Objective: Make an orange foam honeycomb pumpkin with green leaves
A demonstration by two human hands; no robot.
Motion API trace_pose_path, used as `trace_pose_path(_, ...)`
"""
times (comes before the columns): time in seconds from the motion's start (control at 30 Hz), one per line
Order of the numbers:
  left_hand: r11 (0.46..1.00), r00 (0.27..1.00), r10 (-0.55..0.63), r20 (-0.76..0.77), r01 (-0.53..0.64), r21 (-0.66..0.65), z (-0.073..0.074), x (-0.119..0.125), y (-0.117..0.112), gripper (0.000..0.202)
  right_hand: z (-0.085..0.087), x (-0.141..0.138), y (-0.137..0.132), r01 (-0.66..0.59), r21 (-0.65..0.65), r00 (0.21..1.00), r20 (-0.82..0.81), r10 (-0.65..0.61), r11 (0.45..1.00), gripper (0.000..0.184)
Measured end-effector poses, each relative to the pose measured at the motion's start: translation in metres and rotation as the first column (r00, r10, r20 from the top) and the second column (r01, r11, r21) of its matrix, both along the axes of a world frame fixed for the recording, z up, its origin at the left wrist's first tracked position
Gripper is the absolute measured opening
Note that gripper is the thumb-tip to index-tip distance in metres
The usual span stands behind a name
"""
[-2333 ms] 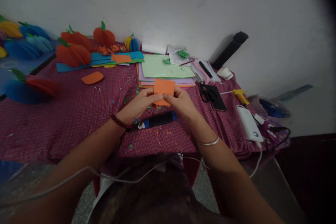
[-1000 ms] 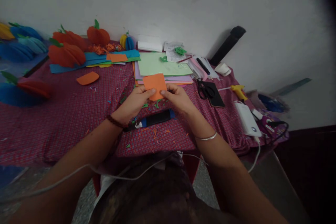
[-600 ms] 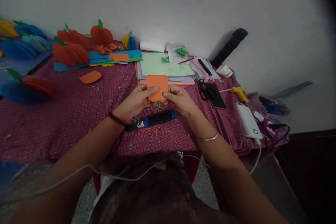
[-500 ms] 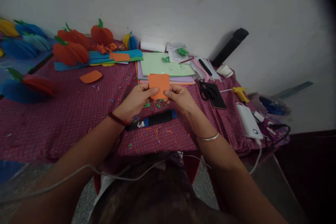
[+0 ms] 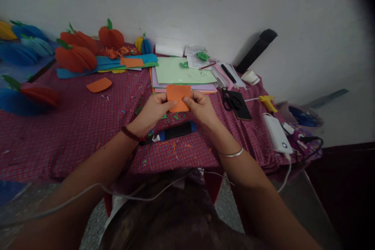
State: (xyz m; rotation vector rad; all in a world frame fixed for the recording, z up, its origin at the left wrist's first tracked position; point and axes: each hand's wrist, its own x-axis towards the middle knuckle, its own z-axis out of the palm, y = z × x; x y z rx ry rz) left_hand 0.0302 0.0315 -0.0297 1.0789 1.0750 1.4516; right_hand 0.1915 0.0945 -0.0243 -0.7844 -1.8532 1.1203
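One checked tablecloth [image 5: 88,133] spreads before us; at its far side we've a stack of col. sheets [image 5: 178,71], lt. green on top. Nearer us lies a blk/blue tool [image 5: 177,131]. Btwn them, our L hand [image 5: 154,110] & R hand [image 5: 203,110] pinch opp. sides of an orange paper [image 5: 178,93], thumbs on its face, held over the cloth. Tiny scraps [image 5: 174,147] lie abt.

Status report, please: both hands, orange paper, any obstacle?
Left hand and right hand: both holding orange paper. Paper: nearer than the pale-green sheet. Green scraps nearby; nothing seen blocking.
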Motion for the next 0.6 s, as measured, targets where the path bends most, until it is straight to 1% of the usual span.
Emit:
trace_pose_path(0.1, 1.000, 0.999, 0.006, 0.041, -0.006, 0.012, 0.000, -0.001, 0.001, 0.021, -0.001, -0.001, -0.001, -0.019, -0.065, 1.000, 0.005, 0.020, 0.998, 0.044)
trace_pose_path(0.2, 1.000, 0.996, -0.021, 0.090, 0.021, 0.002, 0.000, -0.003, 0.001, 0.021, 0.002, -0.001, -0.004, -0.098, -0.208, 0.994, -0.076, 0.084, 0.973, 0.041)
trace_pose_path(0.3, 0.994, 0.985, -0.102, 0.138, 0.108, -0.035, 0.001, -0.004, 0.000, 0.021, 0.005, -0.001, -0.007, -0.189, -0.348, 0.971, -0.206, 0.122, 0.918, 0.039)
trace_pose_path(0.4, 0.985, 0.970, -0.155, 0.188, 0.167, -0.051, 0.002, -0.004, -0.002, 0.023, 0.008, 0.001, -0.010, -0.291, -0.438, 0.941, -0.292, 0.172, 0.851, 0.038)
trace_pose_path(0.47, 0.986, 0.974, -0.158, 0.159, 0.166, -0.035, 0.002, -0.005, -0.002, 0.026, 0.009, 0.001, -0.010, -0.333, -0.473, 0.928, -0.317, 0.194, 0.816, 0.039)
trace_pose_path(0.5, 0.988, 0.981, -0.152, 0.117, 0.156, -0.022, 0.002, -0.005, -0.002, 0.028, 0.008, 0.001, -0.010, -0.334, -0.481, 0.928, -0.317, 0.194, 0.811, 0.040)
trace_pose_path(0.53, 0.990, 0.988, -0.141, 0.063, 0.142, -0.005, 0.002, -0.005, -0.002, 0.030, 0.008, 0.000, -0.010, -0.321, -0.481, 0.933, -0.307, 0.186, 0.816, 0.041)
trace_pose_path(0.57, 0.992, 0.992, -0.124, 0.004, 0.124, 0.011, 0.002, -0.005, -0.001, 0.031, 0.006, 0.000, -0.009, -0.292, -0.469, 0.943, -0.287, 0.169, 0.834, 0.041)
trace_pose_path(0.6, 0.994, 0.993, -0.105, -0.053, 0.107, 0.027, 0.002, -0.005, -0.001, 0.032, 0.005, -0.001, -0.008, -0.248, -0.441, 0.956, -0.255, 0.144, 0.863, 0.039)
